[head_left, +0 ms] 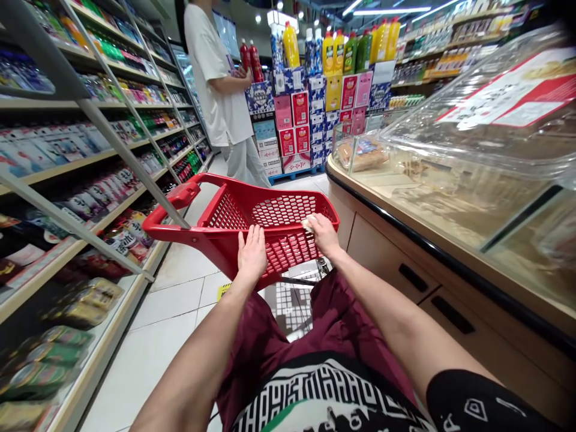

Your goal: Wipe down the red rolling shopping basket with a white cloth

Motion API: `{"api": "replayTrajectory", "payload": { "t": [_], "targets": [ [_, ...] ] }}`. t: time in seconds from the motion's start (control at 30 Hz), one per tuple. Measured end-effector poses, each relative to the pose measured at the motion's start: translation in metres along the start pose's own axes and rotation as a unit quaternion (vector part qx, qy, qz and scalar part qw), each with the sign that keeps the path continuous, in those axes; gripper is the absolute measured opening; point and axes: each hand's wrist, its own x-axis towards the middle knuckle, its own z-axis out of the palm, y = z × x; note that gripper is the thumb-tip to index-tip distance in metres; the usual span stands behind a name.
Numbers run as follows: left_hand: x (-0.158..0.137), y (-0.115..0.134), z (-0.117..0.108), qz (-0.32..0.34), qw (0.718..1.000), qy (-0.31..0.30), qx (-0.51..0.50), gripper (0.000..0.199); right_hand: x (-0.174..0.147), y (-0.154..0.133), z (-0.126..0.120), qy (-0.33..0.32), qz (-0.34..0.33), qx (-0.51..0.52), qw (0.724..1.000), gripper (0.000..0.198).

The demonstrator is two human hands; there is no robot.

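A red plastic shopping cart basket (216, 236) with perforated walls stands in front of me, side-on. My left hand (252, 252) rests on its near rim, fingers stretched out flat and holding nothing. Farther right on the same rim, my right hand (324, 235) is closed around a small crumpled white cloth or tissue (308, 224), pressed near the basket's right end. Which of the two it is, I cannot tell. No goods show inside the visible part of the basket. A metal tube (135, 168) slants from the basket up to a grey handle at upper left.
Drink shelves (90, 240) line the left side. At the right stands a wooden counter (382, 252) with clear covers and packaged food. A person in a white shirt (216, 78) is beyond the cart, near stacked drink boxes (294, 141) topped with bottles.
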Motion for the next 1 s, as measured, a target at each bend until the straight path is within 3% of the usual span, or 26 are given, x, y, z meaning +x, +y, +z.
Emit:
{"api": "replayTrajectory", "payload": {
  "t": [0.13, 0.27, 0.37, 0.5, 0.6, 0.7, 0.77, 0.9, 1.0],
  "targets": [
    [-0.001, 0.003, 0.001, -0.013, 1.0, -0.005, -0.01, 0.066, -0.001, 0.005, -0.004, 0.037, 0.072, -0.02, 0.997, 0.037],
    [-0.003, -0.001, 0.002, 0.002, 1.0, -0.004, -0.007, 0.067, 0.002, -0.028, 0.014, -0.001, -0.018, -0.002, 1.0, 0.035],
    [-0.005, -0.011, 0.002, -0.013, 1.0, 0.007, -0.001, 0.066, 0.002, -0.024, 0.014, -0.022, -0.058, 0.001, 0.998, 0.034],
    [-0.009, -0.019, 0.003, -0.025, 0.999, 0.021, 0.011, 0.067, 0.0, -0.002, 0.002, 0.023, 0.041, -0.03, 0.998, 0.036],
    [-0.012, -0.021, 0.001, -0.024, 0.999, 0.023, 0.013, 0.067, 0.004, -0.023, 0.012, 0.038, 0.035, -0.028, 0.998, 0.035],
    [-0.016, -0.033, -0.003, -0.008, 0.999, 0.032, 0.012, 0.064, 0.009, -0.058, 0.025, -0.003, -0.038, -0.01, 0.999, 0.034],
    [-0.022, -0.047, -0.007, -0.029, 0.998, 0.044, 0.018, 0.064, 0.009, -0.066, 0.025, -0.033, -0.064, -0.006, 0.997, 0.036],
    [-0.033, -0.07, -0.013, -0.055, 0.996, 0.05, 0.04, 0.066, 0.007, -0.057, 0.013, -0.012, -0.002, -0.023, 1.0, 0.035],
    [-0.036, -0.079, -0.018, -0.033, 0.997, 0.046, 0.047, 0.064, 0.01, -0.076, 0.018, 0.005, 0.01, -0.02, 1.0, 0.032]
  ]
}}
